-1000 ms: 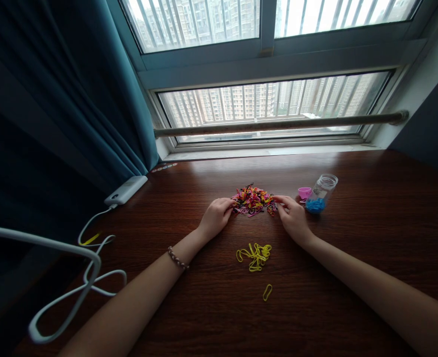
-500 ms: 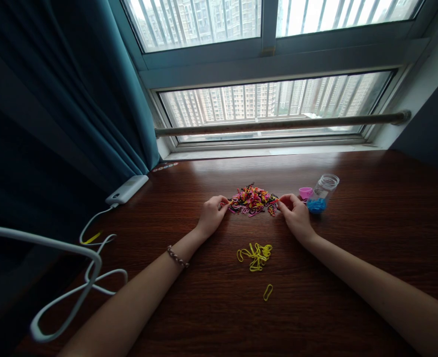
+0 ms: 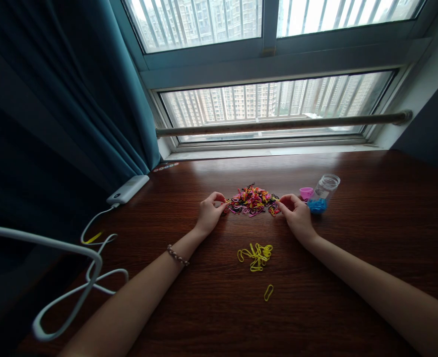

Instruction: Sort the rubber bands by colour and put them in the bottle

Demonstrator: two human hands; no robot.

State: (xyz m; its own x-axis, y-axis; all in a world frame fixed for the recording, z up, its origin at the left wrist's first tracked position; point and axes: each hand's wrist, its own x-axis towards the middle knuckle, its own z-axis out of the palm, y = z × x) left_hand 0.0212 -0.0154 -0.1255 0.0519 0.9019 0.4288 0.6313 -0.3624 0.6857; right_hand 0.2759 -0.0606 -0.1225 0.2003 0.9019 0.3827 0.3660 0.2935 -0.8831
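A heap of small rubber bands (image 3: 252, 201) in pink, red, orange, yellow and black lies on the wooden table. At its left edge my left hand (image 3: 210, 214) pinches a band between thumb and forefinger. On the opposite side, my right hand (image 3: 296, 215) is closed with its fingertips on a band at the heap's right edge. Nearer to me sits a loose group of yellow rubber bands (image 3: 256, 257), with a single yellow band (image 3: 268, 292) in front of it. Beside my right hand a clear jar (image 3: 325, 191) holds blue bands (image 3: 317, 206).
A small pink cup (image 3: 306, 193) stands left of the jar. Toward the left lie a white power bank (image 3: 128, 191) and a looping white cable (image 3: 66, 243). Behind the table (image 3: 382, 223) are a window with a rail (image 3: 278, 127) and a blue curtain (image 3: 129, 124).
My left hand has shifted slightly left, drawing away from the heap's middle. My right hand stays nearly where it was, and the yellow bands have not moved.
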